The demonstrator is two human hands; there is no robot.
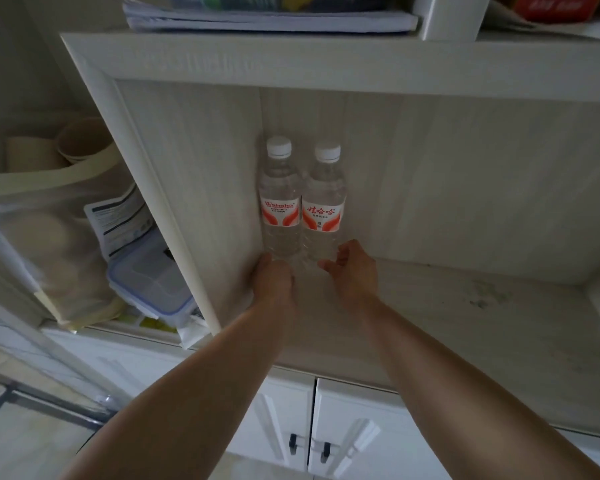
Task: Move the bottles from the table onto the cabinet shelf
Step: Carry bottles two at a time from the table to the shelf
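Two bottles (302,199) stand side by side, seemingly touching, in the shelf's (465,306) back-left corner.

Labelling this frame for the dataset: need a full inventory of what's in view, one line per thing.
water bottles: 2, clear, white caps, red-and-white labels, upright side by side in the shelf's back left corner
cabinet shelf: 1, pale wood grain, open bay
cabinet doors: 2, white, dark handles, below the shelf
plastic container: 1, clear with blue clips, left bay
paper stack: 1, white, on top of the cabinet
left hand: 1, at the left bottle's base; contact unclear
right hand: 1, fingers loosely curled near the right bottle's base
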